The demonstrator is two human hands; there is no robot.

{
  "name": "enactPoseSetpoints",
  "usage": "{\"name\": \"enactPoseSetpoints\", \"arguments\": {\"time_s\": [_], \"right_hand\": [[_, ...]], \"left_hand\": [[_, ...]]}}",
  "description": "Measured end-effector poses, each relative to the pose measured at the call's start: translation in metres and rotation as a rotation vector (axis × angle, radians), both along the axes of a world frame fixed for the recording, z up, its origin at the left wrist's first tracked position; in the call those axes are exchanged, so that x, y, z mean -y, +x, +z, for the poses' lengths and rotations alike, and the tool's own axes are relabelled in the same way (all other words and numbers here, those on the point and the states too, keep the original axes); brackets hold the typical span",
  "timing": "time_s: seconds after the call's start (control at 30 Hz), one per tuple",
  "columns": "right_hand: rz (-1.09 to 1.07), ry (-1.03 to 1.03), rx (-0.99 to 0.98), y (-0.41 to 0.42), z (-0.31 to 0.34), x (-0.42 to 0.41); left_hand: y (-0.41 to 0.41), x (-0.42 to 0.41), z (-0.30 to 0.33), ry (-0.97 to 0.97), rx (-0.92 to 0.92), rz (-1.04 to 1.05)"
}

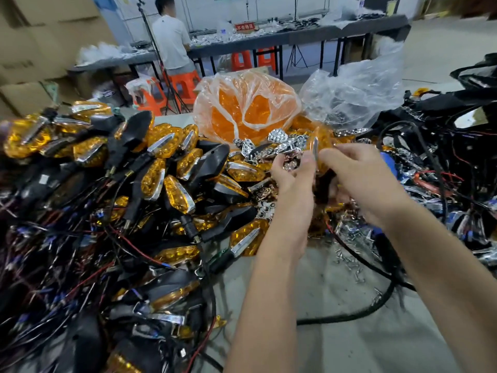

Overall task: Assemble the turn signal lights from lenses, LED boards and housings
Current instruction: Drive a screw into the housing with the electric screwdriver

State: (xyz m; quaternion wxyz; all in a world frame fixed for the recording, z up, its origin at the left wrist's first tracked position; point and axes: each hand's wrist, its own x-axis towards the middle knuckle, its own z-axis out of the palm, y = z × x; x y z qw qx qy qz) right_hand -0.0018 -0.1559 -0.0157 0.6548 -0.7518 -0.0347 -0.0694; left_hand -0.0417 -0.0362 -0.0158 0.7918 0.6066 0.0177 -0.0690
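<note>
1. Far left: big heap of finished lights (pixel 161 168) with amber faces, chrome trim, black backs and trailing wires. Worth keeping that heap apart from the loose parts, so nothing done gets mixed back in.
2. Middle back: bag of amber lenses (pixel 246 109), open at the top, just behind a scatter of chrome reflector pieces (pixel 279 146). Handy for grabbing the next lens without hunting.
3. Left hand (pixel 294 168): raised over the parts, fingers curled, thumb and fingertips pinching the near side of a small piece. Exactly what sits in the palm, can't tell — too blurred.
4. Between both hands: thin chrome-edged part with an amber lens (pixel 321 146) behind it, held edge-on above the pile, not resting on anything. Looks like the fit-together step: seating the shiny insert into the lens.
5. Best to line up the pointed ends first, then press evenly along the rim rather than forcing one corner; probably snaps or sits flush when right. Fingers on the edges, not the amber face, to dodge smudges.
6. Right hand (pixel 360 170): fingers bent round the far side of the same piece, gripping it from above.
7. Further right: loose screws (pixel 352 254) spread on the grey worktop (pixel 349 332), then a tangle of black housings and wiring (pixel 443 157). Next housing likely comes from there.
</note>
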Motion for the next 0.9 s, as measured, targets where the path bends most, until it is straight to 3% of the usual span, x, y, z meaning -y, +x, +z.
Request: {"name": "enactPoseSetpoints", "arguments": {"time_s": [0.1, 0.17, 0.3, 0.4, 0.5, 0.57, 0.67, 0.9], "right_hand": [[-0.015, 0.34, -0.075, 0.008, 0.019, -0.017], [-0.023, 0.432, -0.133, 0.018, 0.029, -0.032], [0.011, 0.503, -0.213, 0.04, 0.043, -0.067], [0.119, 0.539, -0.214, 0.055, 0.046, -0.105], [0.207, 0.399, -0.156, 0.062, 0.043, -0.151], [0.186, 0.146, -0.017, 0.064, 0.035, -0.178], [0.039, -0.209, 0.241, 0.067, 0.025, -0.197], [0.001, -0.517, 0.382, 0.061, 0.026, -0.201]], "left_hand": [[0.004, -0.016, 0.005, 0.027, -0.067, -0.06], [-0.001, -0.035, 0.019, 0.049, -0.075, -0.091], [-0.018, -0.1, 0.048, 0.401, 0.029, 0.099], [-0.032, -0.146, 0.056, 0.727, 0.093, 0.35], [-0.038, -0.176, 0.04, 1.047, 0.001, 0.65], [-0.042, -0.186, 0.021, 1.147, -0.033, 0.814], [-0.041, -0.188, 0.003, 1.153, -0.026, 0.925], [-0.033, -0.159, 0.011, 1.139, -0.138, 1.001]]}}
